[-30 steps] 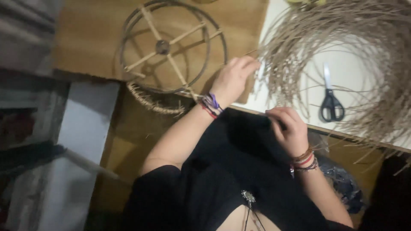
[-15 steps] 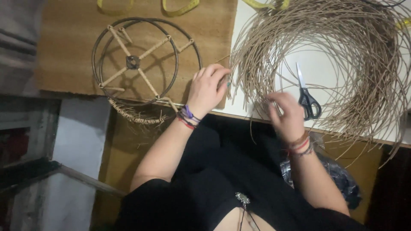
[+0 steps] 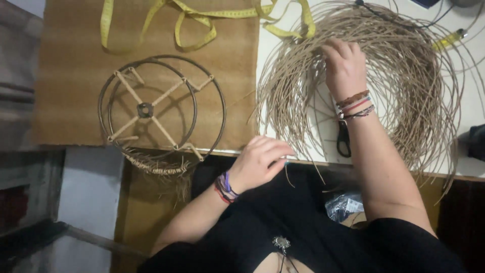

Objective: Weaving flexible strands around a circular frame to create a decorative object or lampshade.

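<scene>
We take the coil of rattan strands point(image 3: 404, 86) as our landmark: it lies in a wide loose ring on the white table point(image 3: 475, 167). Our right hand point(image 3: 345, 63) reaches into the coil's upper middle, fingers curled down among the strands; whether they pinch one we cannot tell. Under that forearm, inside the ring, lie the scissors point(image 3: 343, 141), mostly hidden. Our left hand point(image 3: 262, 162) sits just off the coil's lower left edge, at the table's near rim, fingers drawn narrow around the end of a single strand point(image 3: 288, 174). Left of the coil, on a brown mat point(image 3: 70, 91), rests a round wire frame point(image 3: 161, 108) with taped cross spokes and a short stretch of weaving along its near rim. A yellow tape measure point(image 3: 202, 20) trails from the mat's far side to the coil's upper left edge.
</scene>
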